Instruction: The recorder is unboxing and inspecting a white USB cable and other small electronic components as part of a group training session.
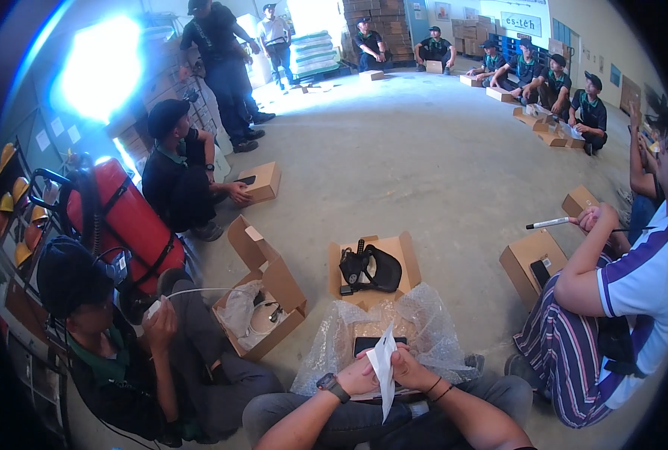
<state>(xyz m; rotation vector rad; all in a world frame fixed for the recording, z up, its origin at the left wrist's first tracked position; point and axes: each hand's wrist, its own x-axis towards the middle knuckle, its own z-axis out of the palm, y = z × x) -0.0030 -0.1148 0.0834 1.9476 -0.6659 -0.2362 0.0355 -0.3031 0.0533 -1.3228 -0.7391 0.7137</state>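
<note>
Above my lap, a thin white sheet, perhaps paper or a flat packet [383, 366], stands upright between my hands. My left hand [358, 376], with a dark watch on its wrist, is closed on its left side, the fingertips partly hidden behind it. My right hand [415, 370], a thin dark band at its wrist, grips the sheet from the right. Just beyond my hands lies a flat black phone-like device [379, 344], partly covered by them. Clear bubble wrap [431, 322] spreads around it. Farther off, an open cardboard box [409, 251] holds a black cap [385, 271] with a dark device attached.
At left, a seated person holds a small white piece with a cable beside an open box [293, 292] of cables and plastic wrap. At right, a person with a pen [550, 223] sits by a closed box [525, 262]. Several people with boxes sit around the concrete floor [424, 165].
</note>
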